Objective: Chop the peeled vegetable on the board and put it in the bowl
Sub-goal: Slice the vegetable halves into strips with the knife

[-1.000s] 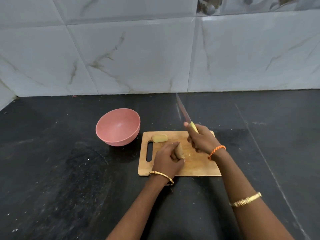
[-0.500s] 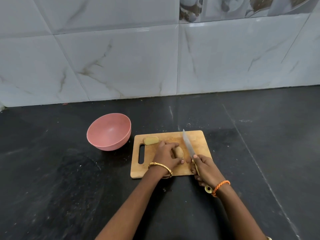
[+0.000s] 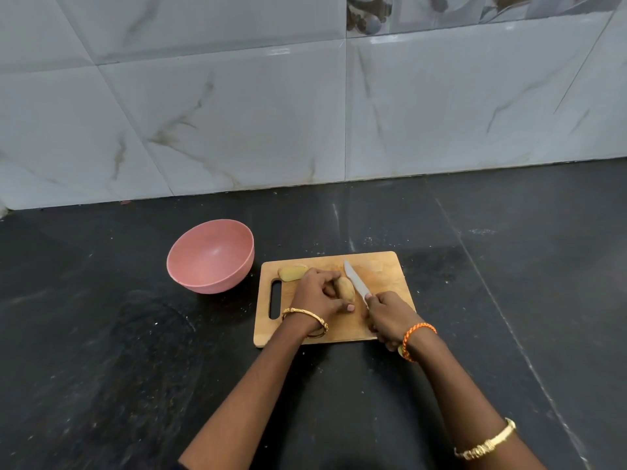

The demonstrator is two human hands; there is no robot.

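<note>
A wooden cutting board (image 3: 380,269) lies on the black counter. My left hand (image 3: 315,293) grips a peeled potato piece (image 3: 345,288) in the board's middle. My right hand (image 3: 390,317) holds a knife (image 3: 356,281) by its yellow handle, the blade lying just right of that piece and pointing away from me. Another potato piece (image 3: 292,271) rests at the board's far left corner. A pink bowl (image 3: 210,256) stands left of the board and holds nothing that I can see.
The black stone counter (image 3: 101,334) spreads around the board. A marble-tiled wall (image 3: 237,113) rises at the back, well beyond the board and bowl.
My right hand swung the knife from raised and pointing away down beside the potato piece, with the hand drawn back toward me. The left hand kept holding the piece.
</note>
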